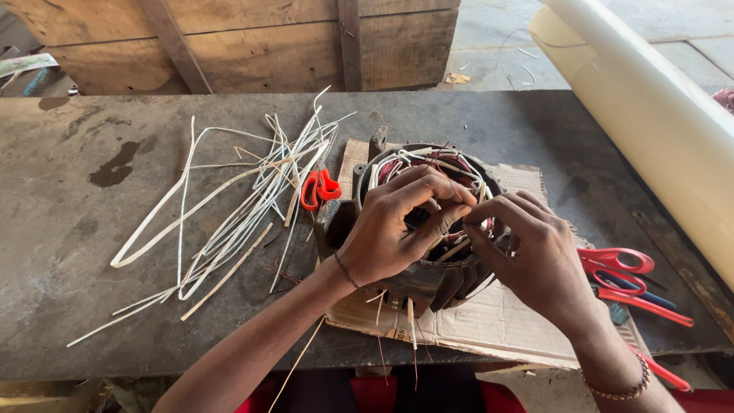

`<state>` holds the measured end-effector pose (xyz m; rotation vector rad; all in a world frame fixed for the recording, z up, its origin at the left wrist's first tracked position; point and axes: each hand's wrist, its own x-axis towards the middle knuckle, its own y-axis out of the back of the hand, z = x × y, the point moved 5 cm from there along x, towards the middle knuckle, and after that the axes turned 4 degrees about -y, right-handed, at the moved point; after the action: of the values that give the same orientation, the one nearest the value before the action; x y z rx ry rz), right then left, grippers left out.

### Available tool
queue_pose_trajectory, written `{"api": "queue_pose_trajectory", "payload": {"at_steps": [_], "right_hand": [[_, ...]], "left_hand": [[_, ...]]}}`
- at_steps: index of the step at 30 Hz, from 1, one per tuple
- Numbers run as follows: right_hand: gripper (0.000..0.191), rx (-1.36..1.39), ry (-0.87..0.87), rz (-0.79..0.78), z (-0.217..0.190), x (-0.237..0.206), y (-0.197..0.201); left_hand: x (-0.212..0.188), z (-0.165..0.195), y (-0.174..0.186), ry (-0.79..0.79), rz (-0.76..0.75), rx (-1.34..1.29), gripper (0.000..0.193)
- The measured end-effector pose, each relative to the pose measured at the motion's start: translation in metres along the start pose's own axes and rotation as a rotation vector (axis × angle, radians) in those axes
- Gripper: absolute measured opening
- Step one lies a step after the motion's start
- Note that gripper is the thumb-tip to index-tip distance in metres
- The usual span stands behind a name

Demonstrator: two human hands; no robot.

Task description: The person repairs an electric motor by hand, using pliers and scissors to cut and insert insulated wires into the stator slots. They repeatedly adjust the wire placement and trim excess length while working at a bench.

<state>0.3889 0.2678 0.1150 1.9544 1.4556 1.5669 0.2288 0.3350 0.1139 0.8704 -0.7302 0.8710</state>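
Left hand (390,229) grip pinched on motor stator (428,260) windings; right hand (527,256) – fingers curled together on same windings.

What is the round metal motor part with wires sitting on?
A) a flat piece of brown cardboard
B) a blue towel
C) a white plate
A: the round metal motor part with wires rests on a flat piece of brown cardboard that lies on the grey metal table.
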Motion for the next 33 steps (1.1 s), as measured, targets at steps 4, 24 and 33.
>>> {"api": "queue_pose_trajectory", "payload": {"at_steps": [4, 24, 33], "right_hand": [[0.013, 0.035, -0.075, 0.025, 0.014, -0.006, -0.006], [0.01, 0.522, -0.254, 0.323, 0.047, -0.001, 0.056], [0.027, 0.48, -0.103, 0.455, 0.013, -0.085, 0.033]], "left_hand": [[0.001, -0.009, -0.005, 0.125, -0.037, -0.068, 0.013], [0.0, -0.014, -0.001, 0.193, -0.359, -0.077, 0.02], [-0.003, 0.003, -0.004, 0.047, -0.346, 0.059, 0.018]]}}
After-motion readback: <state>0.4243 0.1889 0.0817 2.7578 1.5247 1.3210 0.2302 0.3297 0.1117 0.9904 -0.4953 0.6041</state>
